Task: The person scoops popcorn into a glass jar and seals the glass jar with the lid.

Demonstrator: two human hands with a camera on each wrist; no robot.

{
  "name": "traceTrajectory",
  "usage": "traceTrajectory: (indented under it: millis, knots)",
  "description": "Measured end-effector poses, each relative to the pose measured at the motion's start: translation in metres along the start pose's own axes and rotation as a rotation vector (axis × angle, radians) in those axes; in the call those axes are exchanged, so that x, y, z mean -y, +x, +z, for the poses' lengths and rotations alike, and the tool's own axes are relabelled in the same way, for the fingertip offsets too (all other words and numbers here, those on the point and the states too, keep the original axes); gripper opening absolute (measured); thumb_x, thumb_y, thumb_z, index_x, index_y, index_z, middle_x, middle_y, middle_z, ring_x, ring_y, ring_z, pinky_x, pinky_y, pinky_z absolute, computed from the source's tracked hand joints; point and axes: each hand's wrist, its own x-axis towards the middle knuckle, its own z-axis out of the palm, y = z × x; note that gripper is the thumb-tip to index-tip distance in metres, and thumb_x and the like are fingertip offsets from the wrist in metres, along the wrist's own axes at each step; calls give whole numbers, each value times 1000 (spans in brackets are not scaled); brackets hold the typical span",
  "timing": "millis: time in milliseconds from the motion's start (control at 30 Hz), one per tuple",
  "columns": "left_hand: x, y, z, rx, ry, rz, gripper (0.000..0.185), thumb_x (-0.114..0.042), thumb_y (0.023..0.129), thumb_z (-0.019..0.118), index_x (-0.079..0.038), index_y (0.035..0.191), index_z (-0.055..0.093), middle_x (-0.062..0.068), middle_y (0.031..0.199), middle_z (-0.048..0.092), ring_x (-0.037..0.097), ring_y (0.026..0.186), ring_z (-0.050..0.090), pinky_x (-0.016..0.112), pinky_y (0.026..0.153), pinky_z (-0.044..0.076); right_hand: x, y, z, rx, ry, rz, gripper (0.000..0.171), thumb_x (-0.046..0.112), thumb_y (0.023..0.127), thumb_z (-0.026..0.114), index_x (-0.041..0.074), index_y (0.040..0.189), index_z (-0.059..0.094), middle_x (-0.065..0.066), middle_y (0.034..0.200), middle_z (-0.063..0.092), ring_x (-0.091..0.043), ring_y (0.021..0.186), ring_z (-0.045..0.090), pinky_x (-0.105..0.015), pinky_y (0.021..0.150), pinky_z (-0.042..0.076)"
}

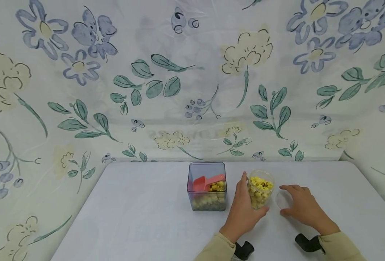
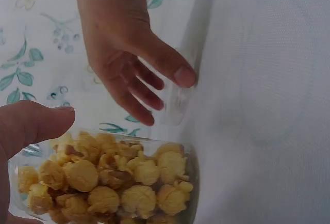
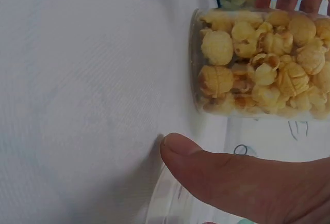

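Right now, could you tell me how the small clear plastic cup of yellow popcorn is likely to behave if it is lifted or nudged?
The small clear plastic cup of yellow popcorn is probably light, as popcorn is airy. Filled to its rim and taller than wide, it may tip or spill if nudged. Its thin clear wall may flex under the left hand.

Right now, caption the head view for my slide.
Left hand grips a popcorn-filled clear cup while right hand touches a clear lid on the table.
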Motion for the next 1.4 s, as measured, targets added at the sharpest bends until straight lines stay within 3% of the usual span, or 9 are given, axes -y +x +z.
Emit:
traceTrajectory:
  millis: [233, 600, 900, 1133, 1200, 1267, 1333, 1400]
  knots:
    - [11, 11, 14, -30, -69, -63, 101, -18, 82, 84, -11, 159, 20, 6, 152, 39, 20, 138, 41, 45, 113, 36, -3, 0, -3, 4, 21, 0, 74, 20, 71, 92, -3, 133, 58, -38, 127, 53, -59, 113, 48, -67, 88, 46]
    - [20, 17, 18, -61, -107, -77, 86, -18, 81, 86, -11, 151, 36, 1, 144, 49, 19, 134, 46, 45, 113, 37, 3, -5, -13, -156, 55, -90, 64, 19, 78, 86, -2, 132, 59, -38, 122, 50, -55, 110, 52, -67, 84, 47]
    - [24, 20, 18, -41, -97, -88, 83, -21, 83, 85, -13, 151, 37, -2, 143, 51, 14, 133, 47, 42, 113, 37, 15, -8, -29, -263, 178, -114, 67, 22, 86, 81, -1, 141, 50, -33, 126, 42, -43, 106, 51, -58, 82, 52]
    - [24, 20, 18, -26, -59, -98, 87, -24, 84, 84, -11, 153, 34, 1, 147, 49, 17, 136, 45, 43, 113, 36, 23, -10, -38, -384, 246, -127, 70, 18, 87, 80, -1, 143, 43, -31, 132, 41, -43, 110, 51, -60, 84, 51]
    - [25, 20, 18, -25, -45, -95, 87, -25, 84, 84, -11, 154, 34, 1, 147, 49, 17, 136, 45, 43, 113, 36, 24, -10, -40, -416, 264, -136, 71, 18, 87, 80, -3, 144, 42, -28, 132, 44, -43, 112, 52, -53, 88, 52]
    - [25, 20, 17, -23, -38, -91, 86, -25, 84, 84, -11, 154, 34, 1, 146, 49, 17, 135, 46, 43, 113, 37, 27, -10, -42, -438, 283, -138, 72, 18, 87, 80, -4, 144, 41, -25, 132, 48, -41, 115, 52, -31, 93, 52]
    - [25, 20, 17, -21, -30, -89, 86, -25, 85, 83, -12, 154, 34, 0, 146, 49, 17, 135, 46, 43, 113, 37, 29, -10, -43, -449, 306, -137, 72, 19, 88, 79, -4, 144, 40, -24, 131, 50, -41, 116, 53, -11, 92, 45]
    - [25, 20, 17, -19, -25, -91, 87, -26, 85, 83, -12, 154, 34, 1, 146, 50, 17, 135, 46, 43, 112, 37, 32, -10, -45, -456, 330, -135, 72, 20, 88, 79, -4, 143, 40, -23, 131, 50, -42, 117, 54, 2, 89, 33]
